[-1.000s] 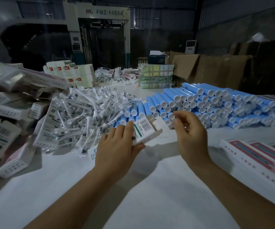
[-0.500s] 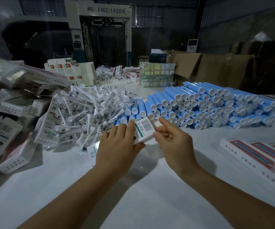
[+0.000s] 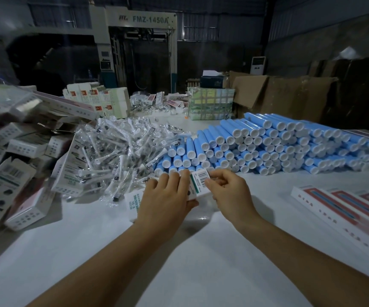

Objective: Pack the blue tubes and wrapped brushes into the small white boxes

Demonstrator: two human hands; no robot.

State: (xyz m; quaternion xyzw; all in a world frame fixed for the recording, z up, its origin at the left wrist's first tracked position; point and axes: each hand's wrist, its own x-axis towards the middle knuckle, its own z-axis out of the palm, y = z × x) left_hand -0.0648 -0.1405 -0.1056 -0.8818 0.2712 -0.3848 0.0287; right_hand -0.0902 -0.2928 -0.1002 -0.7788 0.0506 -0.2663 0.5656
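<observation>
The small white box [image 3: 198, 185] sits between the two hands just in front of the blue tubes [image 3: 267, 142], its barcoded face up and its long axis running from about seven o'clock to one o'clock. The left hand [image 3: 168, 196] wraps over its near end and grips it; the right hand [image 3: 227, 189] pinches the far end at the box's three o'clock side, probably working the flap. One box is in hand. The tubes lie stacked at twelve to two o'clock, caps toward the person, nearer the right hand, too many to count. The wrapped brushes [image 3: 121, 151] are heaped at ten to eleven o'clock, nearer the left hand, likewise beyond counting. More boxes [image 3: 12, 180] are piled at nine o'clock.
</observation>
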